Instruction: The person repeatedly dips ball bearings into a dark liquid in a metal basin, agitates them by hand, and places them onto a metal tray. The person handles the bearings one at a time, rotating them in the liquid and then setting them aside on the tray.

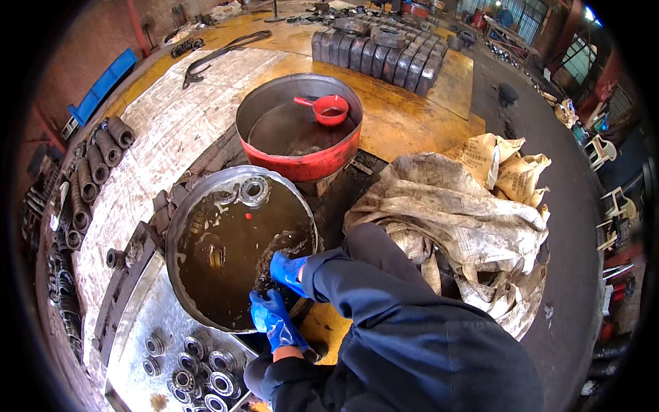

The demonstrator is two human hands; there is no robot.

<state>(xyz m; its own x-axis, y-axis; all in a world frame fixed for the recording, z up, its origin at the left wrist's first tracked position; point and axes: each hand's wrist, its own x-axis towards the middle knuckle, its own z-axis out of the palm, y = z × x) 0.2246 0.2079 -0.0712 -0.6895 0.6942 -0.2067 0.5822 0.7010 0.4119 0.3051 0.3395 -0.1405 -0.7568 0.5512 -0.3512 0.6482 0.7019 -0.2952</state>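
Observation:
Both my hands wear blue rubber gloves at the near right side of a round metal basin (175,275) of murky brown liquid. My left hand (272,319) reaches over the near rim, its fingers curled down at the liquid. Just beyond it, my right hand (287,270) is bent inward with its fingers closed. Dark, rippled liquid lies beside the gloves, and whatever they grip there is hidden. A metal bearing (254,191) rests at the basin's far edge. Another ring-shaped part (216,257) shows half sunk at the left, and a small red piece (248,216) floats between them.
Several bearings (223,384) lie on a metal tray (134,329) at the near left. Behind the basin stands a red drum (302,165) of liquid with a red dipper (331,110). Dirty sacking (446,206) is heaped at the right. Coil springs (108,147) line the left.

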